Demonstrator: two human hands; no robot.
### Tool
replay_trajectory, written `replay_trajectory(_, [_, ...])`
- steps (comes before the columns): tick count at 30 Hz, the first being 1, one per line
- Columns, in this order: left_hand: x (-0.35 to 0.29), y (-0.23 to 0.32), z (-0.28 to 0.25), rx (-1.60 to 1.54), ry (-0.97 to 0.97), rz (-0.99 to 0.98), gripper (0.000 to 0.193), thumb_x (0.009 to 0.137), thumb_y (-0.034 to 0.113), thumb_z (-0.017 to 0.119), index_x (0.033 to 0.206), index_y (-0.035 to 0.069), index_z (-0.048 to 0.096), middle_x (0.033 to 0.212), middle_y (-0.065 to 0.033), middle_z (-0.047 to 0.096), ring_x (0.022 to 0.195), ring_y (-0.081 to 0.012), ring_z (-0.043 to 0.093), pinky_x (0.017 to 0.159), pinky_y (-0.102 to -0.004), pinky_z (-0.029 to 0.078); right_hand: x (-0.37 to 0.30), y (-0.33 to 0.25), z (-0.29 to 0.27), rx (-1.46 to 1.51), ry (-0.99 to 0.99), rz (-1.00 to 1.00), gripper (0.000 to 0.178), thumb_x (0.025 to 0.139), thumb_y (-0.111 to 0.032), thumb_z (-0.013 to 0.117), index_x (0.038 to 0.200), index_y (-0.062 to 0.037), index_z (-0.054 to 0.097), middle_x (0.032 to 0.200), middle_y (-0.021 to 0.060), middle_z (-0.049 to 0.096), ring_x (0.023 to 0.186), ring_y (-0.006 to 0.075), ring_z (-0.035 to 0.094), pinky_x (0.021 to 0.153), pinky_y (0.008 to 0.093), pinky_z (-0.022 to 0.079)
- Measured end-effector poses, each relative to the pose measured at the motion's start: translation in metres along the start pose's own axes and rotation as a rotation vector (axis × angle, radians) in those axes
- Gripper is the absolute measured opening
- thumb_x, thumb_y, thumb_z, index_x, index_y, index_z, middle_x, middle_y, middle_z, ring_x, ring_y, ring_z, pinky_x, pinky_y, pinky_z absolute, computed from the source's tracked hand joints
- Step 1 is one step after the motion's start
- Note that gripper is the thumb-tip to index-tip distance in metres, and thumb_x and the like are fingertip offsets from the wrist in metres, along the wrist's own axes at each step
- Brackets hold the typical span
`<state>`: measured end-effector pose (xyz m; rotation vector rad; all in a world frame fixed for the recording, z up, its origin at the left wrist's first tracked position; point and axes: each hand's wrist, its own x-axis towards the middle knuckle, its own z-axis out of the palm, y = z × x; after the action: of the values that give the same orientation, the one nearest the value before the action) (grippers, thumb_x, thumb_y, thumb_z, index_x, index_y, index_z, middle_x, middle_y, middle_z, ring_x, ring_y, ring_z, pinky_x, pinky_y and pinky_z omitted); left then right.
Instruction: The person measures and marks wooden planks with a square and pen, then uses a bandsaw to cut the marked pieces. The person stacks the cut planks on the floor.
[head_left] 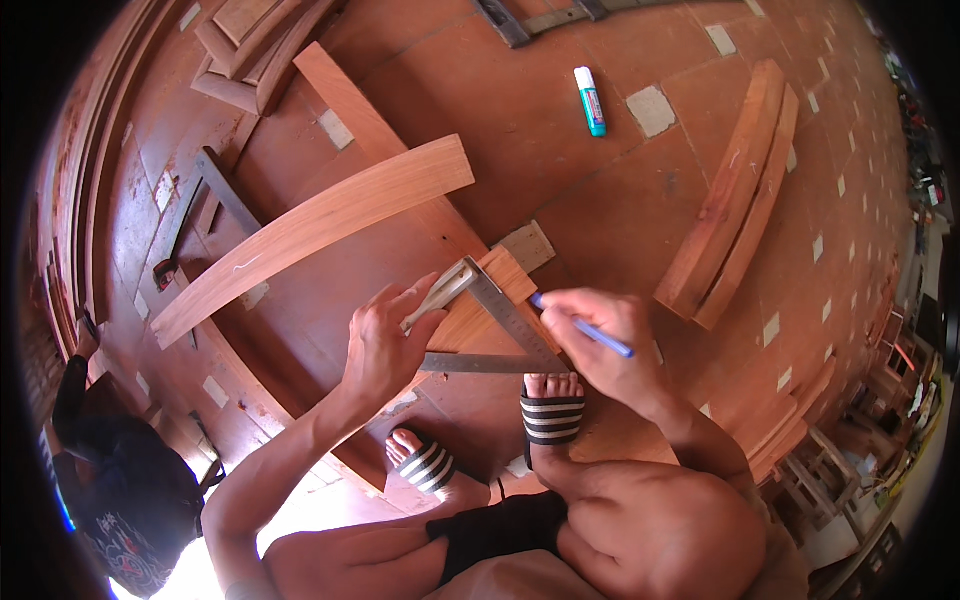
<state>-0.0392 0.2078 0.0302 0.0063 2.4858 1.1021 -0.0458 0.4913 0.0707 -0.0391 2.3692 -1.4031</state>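
My left hand grips the handle of a metal try square, thumb and fingers closed round it. The square lies across a light wooden piece, its ruled blade slanting down to the right. A second flat metal bar crosses below it, near my feet. In my right hand is a blue pen, pinched with one end against the wood's right edge beside the blade. Just beyond my left hand, a curved wooden plank rests across a straight board.
Two wooden pieces lie side by side at the right. A white-and-teal tube stands out on the tiles ahead. Wooden panels and a dark frame are at the far left. Another person crouches at the left.
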Motion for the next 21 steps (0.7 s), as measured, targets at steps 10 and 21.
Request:
replay_trajectory(10, [-0.063, -0.023, -0.031, -0.063, -0.075, 0.09, 0.044, 0.088, 0.011, 0.08, 0.13, -0.001, 0.074, 0.09, -0.0185, 0.07, 0.076, -0.0324, 0.071, 0.07, -0.0412, 0.056, 0.084, 0.068, 0.017, 0.142, -0.417, -0.055, 0.083, 0.089, -0.056, 0.086, 0.14, 0.0066, 0.065, 0.103, 0.0202, 0.078, 0.095, 0.0252, 0.076, 0.083, 0.0395, 0.059])
replay_trajectory(21, [-0.078, -0.028, -0.023, 0.099, 0.019, -0.114, 0.027, 0.084, 0.019, 0.086, 0.086, -0.002, 0.069, 0.063, -0.0166, 0.06, 0.053, -0.0254, 0.058, 0.057, -0.0389, 0.048, 0.069, 0.076, 0.016, 0.303, -0.383, -0.155, 0.077, 0.081, -0.038, 0.097, 0.141, 0.0012, 0.067, 0.128, 0.0166, 0.074, 0.12, 0.023, 0.07, 0.103, 0.0368, 0.057])
